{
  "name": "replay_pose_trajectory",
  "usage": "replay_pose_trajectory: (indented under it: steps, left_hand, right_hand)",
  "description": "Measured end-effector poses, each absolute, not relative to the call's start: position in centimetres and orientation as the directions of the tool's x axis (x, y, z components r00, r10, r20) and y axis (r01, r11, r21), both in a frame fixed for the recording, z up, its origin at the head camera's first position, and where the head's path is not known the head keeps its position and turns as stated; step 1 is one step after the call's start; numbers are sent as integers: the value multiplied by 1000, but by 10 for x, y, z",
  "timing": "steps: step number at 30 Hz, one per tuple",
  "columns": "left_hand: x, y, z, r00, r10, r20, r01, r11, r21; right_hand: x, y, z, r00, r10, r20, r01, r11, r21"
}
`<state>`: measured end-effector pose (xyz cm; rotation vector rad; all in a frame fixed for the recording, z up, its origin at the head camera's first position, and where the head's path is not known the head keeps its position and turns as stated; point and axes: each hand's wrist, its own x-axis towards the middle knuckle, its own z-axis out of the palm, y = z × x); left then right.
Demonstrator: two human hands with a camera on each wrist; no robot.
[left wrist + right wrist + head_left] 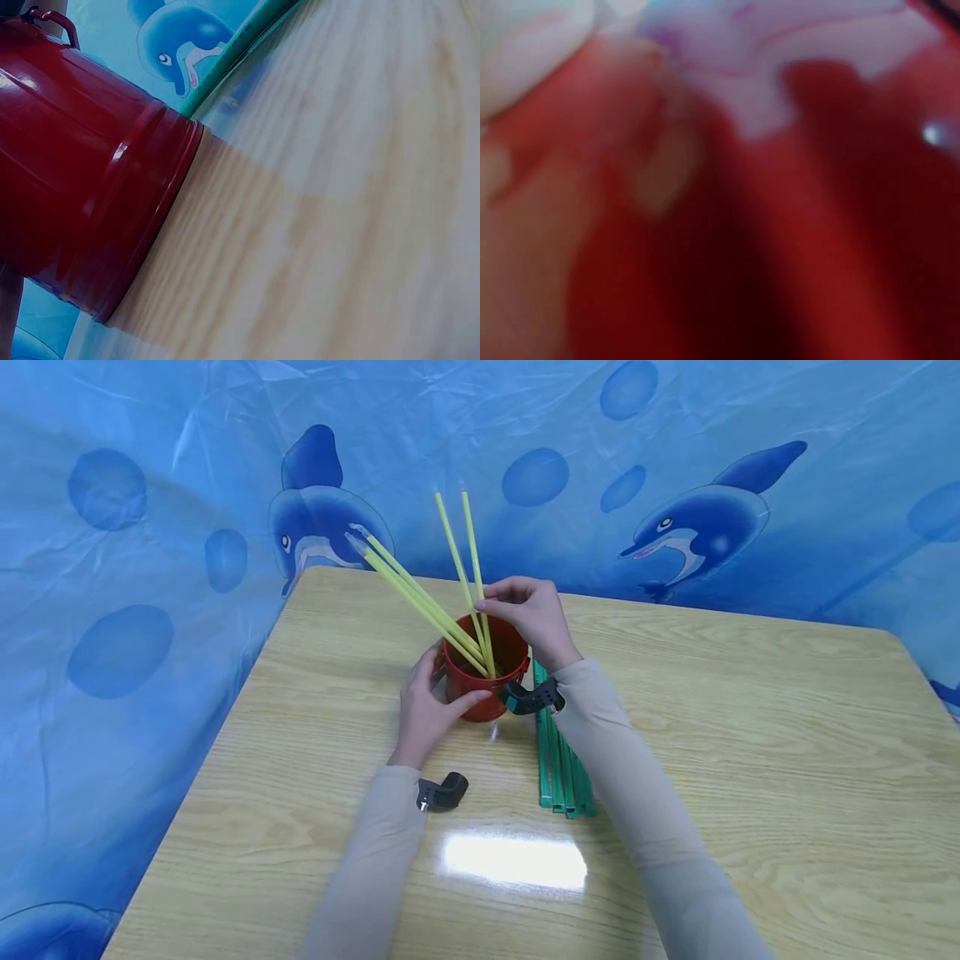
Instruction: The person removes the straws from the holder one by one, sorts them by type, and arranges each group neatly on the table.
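A small red bucket [472, 706] stands upright on the table, and several long thin yellow sticks [423, 597] with clear tips lean out of it. My left hand [425, 710] holds the bucket from its left side, thumb across the front and fingers around the side. Above the rim, my right hand [528, 614] pinches one of the yellow sticks [472, 543] between thumb and fingers. The left wrist view shows the side of the bucket [82, 157] and its handle at the top corner. The right wrist view is blurred red, with part of a hand at its left edge.
Several flat green strips [558, 768] lie side by side on the wooden table [750, 735], right of the bucket and beside my right forearm. A blue sheet with printed dolphins [701, 518] hangs behind the table and along its left side.
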<state>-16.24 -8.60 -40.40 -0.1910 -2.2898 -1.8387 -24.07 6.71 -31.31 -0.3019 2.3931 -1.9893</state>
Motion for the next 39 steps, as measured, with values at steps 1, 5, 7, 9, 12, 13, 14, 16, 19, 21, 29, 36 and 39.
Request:
replay_pose_trajectory:
  steps: [1, 5, 7, 9, 12, 13, 14, 16, 19, 21, 29, 36, 39]
  left_hand:
    - [-162, -86, -404, -972, -22, 235, 224, 221, 949]
    - [-162, -86, -402, -971, -22, 239, 228, 223, 948]
    - [-162, -86, -402, -968, -21, 248, 237, 221, 946]
    - [-162, -86, -402, -965, -22, 261, 250, 215, 944]
    - [-162, -86, -402, -962, -20, 274, 264, 208, 942]
    - [-162, -86, -402, -961, -20, 274, 264, 206, 942]
    - [-162, -86, -402, -961, -20, 275, 265, 204, 942]
    - [-162, -86, -403, -962, -19, 272, 262, 201, 944]
    - [-162, -86, -402, -963, -19, 268, 259, 196, 946]
    - [-163, -85, -402, -964, -18, 266, 257, 194, 947]
    - [-162, -86, -402, -965, -15, 262, 255, 191, 948]
    - [-162, -86, -402, -959, -19, 282, 274, 180, 945]
    - [-161, -86, -402, -960, -17, 279, 272, 176, 946]
  right_hand:
    - [-241, 67, -313, -981, -153, 118, -144, 174, -974]
    - [-241, 67, -313, -981, -137, 134, -157, 172, -972]
    - [-240, 67, -313, -981, -133, 139, -161, 168, -972]
    - [-240, 67, -313, -981, -132, 139, -159, 160, -974]
    - [-240, 68, -313, -981, -132, 139, -159, 152, -976]
    - [-240, 68, -314, -981, -132, 141, -160, 147, -976]
    - [-240, 68, -313, -982, -131, 140, -158, 145, -977]
    - [-240, 69, -313, -981, -130, 143, -161, 141, -977]
    - [-240, 70, -313, -981, -127, 145, -161, 131, -978]
    - [-240, 71, -312, -981, -126, 148, -164, 122, -979]
    - [-239, 74, -305, -977, -104, 185, -197, 121, -973]
    - [-234, 77, -298, -969, -99, 227, -236, 94, -967]
    - [-232, 79, -294, -965, -93, 246, -254, 78, -964]
